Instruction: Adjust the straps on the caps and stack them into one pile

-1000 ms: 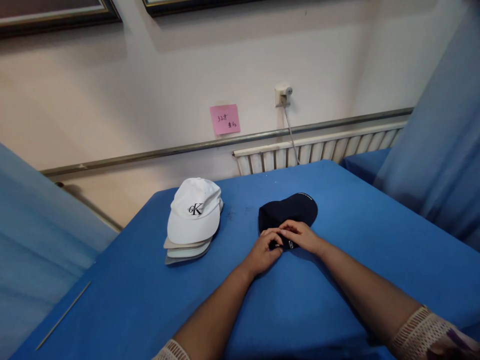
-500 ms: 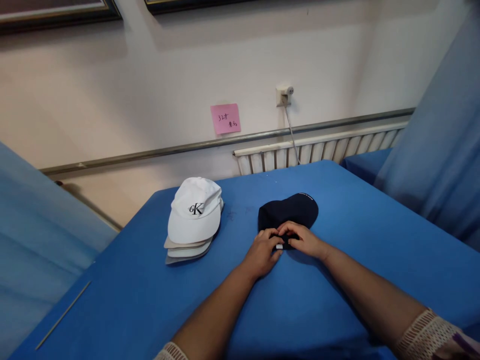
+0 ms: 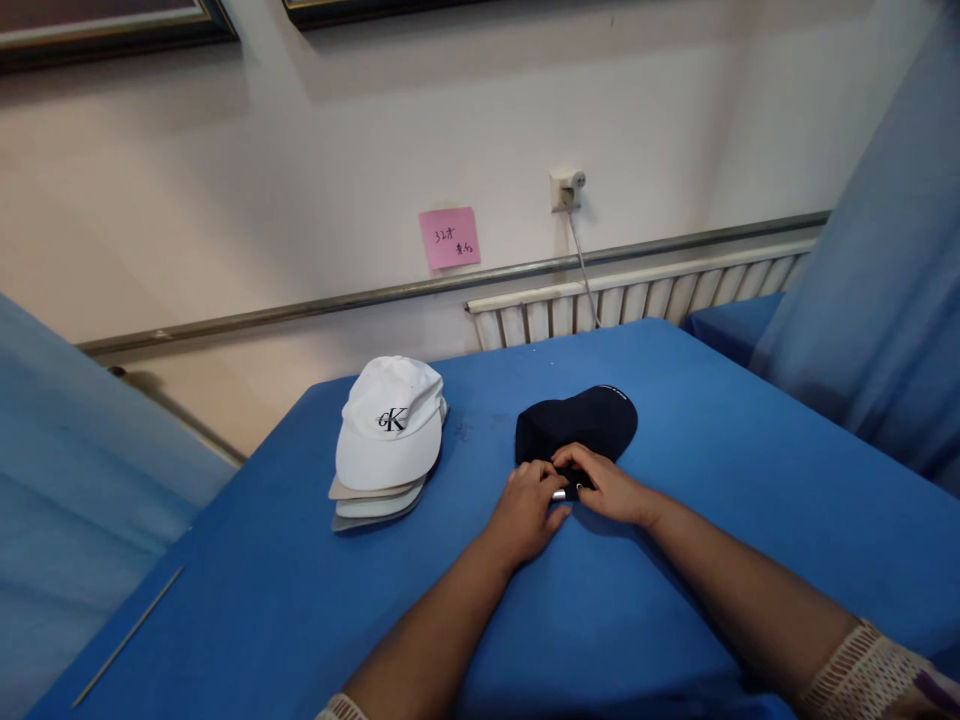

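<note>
A dark navy baseball cap (image 3: 570, 420) lies on the blue table, its brim pointing to the far right with small white lettering along the edge. Both my hands are at its near edge, where a silver buckle (image 3: 559, 495) shows on the back strap. My left hand (image 3: 529, 505) has its fingers curled on the cap at the buckle's left. From the right, my right hand (image 3: 604, 483) grips the same edge with bent fingers. Parts of the strap are hidden under the fingers. To the left stands a stack of caps with a white cap (image 3: 390, 420) on top, bearing black letters.
The blue table (image 3: 637, 620) fills the lower view. A thin stick (image 3: 127, 636) lies at its left edge. Blue curtains (image 3: 877, 270) hang on both sides. Behind are a radiator (image 3: 637, 303), a metal rail, a wall socket with a cord and a pink note (image 3: 450, 238).
My left thumb has shifted slightly away from the cap's edge, and more of the buckle and strap shows between my hands. The cap stays almost in place.
</note>
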Tool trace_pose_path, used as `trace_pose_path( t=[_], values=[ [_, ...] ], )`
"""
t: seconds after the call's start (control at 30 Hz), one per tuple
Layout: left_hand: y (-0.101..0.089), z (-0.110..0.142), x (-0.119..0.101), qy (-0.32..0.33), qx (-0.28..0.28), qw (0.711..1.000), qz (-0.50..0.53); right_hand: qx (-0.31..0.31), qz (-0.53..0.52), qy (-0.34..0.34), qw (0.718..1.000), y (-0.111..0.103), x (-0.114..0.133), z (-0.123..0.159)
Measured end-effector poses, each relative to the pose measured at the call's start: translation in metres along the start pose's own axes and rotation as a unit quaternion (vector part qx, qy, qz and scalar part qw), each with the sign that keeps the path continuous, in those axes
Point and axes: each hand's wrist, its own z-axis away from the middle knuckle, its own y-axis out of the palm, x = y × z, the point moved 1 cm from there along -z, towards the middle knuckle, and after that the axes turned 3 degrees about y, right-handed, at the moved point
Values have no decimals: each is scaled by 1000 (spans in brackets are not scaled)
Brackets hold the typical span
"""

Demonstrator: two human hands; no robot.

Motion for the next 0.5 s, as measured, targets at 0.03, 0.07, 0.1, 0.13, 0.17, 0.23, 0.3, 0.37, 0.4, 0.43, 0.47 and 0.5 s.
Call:
trace_pose_path(
  t=[0.03,0.07,0.1,0.13,0.17,0.23,0.3,0.37,0.4,0.43,0.47,0.5],
  values=[
    [3,-2,-2,0,10,1000,3,-1,-17,10,1000,0,0,-1],
    [7,-5,-3,-2,17,1000,9,-1,-32,18,999,-1,0,-2],
    [10,-7,-3,-5,19,1000,22,-1,-46,23,999,-2,0,-2],
    [13,-8,-1,-8,18,999,42,1,-57,26,998,-2,1,-3],
    [14,-10,2,-12,10,997,73,4,-67,30,997,-3,2,-3],
    [16,-11,10,-29,-24,984,172,11,-83,38,996,-4,3,-3],
    [14,-10,20,-63,-65,950,299,13,-84,42,996,-3,4,-2],
    [11,-8,28,-108,-88,903,406,7,-56,43,997,-1,4,-2],
    [9,-7,32,-123,-91,887,437,3,-33,42,999,1,4,-2],
    [7,-5,34,-128,-90,880,447,-1,-6,39,999,3,3,-2],
    [5,-3,35,-125,-85,886,439,-7,19,36,999,6,3,-2],
    [2,-1,36,-114,-76,901,412,-13,42,32,999,9,3,-2]
  ],
)
